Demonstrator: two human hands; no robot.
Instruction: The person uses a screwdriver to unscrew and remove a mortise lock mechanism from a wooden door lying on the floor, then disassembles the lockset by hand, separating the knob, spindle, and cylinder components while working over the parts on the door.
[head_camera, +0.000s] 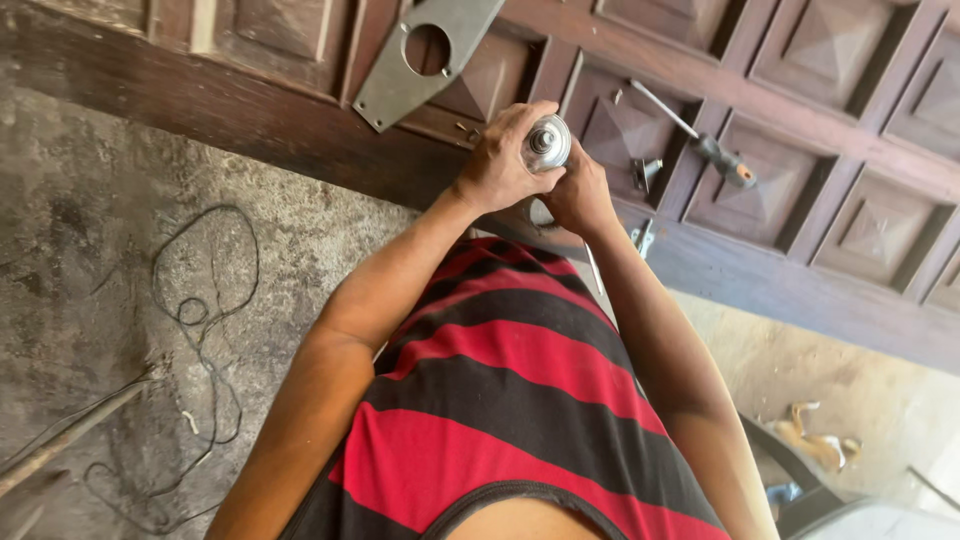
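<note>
- Both arms reach forward from the body and meet over a carved wooden door (800, 120) lying flat.
- Left hand (500, 160): wrist bent, fingers wrapped over the top and side of a round metal knob (547, 143), closed on it.
- Right hand (578, 190): just beside and below the left, fingers curled in against the underside of the same knob; it touches the knob, how tight I cannot tell.
- Knob: shiny silver, round, end face with a small centre hub turned to the camera; held between both hands above the door's edge panel.
- No packages, labels or signs readable.
- Flat grey metal plate (420, 55) with a round hole lies on the door, up and left of the hands.
- Screwdriver (700, 140) with a dark handle lies on the door to the right, well apart from the hands.
- Small metal latch piece (645, 172) near the right hand.
- Grey concrete floor (90, 230) on the left, with a thin dark wire (205, 310) looping across it.
- Person wears a red and black striped shirt (510, 400).
</note>
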